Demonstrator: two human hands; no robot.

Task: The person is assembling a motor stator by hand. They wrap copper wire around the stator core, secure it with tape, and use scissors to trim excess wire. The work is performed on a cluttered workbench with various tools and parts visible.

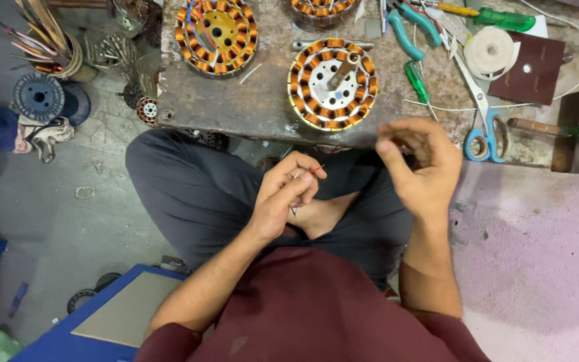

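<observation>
I sit cross-legged on the floor before a low worn workbench [249, 100]. My left hand [286, 194] is closed over my lap and pinches a thin red wire [317, 169] between its fingertips. My right hand [420, 164] hovers at the bench's front edge with its fingers curled together; whether it holds a strand of wire I cannot tell. Just beyond both hands, a round stator [332, 84] wound with copper coils lies on the bench, a metal shaft through its centre.
A second wound stator [216, 33] with red and blue leads lies farther left. Blue-handled scissors [485, 127], green screwdrivers [415, 80], a white tape roll [489, 51] and pliers [407, 30] crowd the bench's right. Wire spools and coils [48, 80] litter the floor at left.
</observation>
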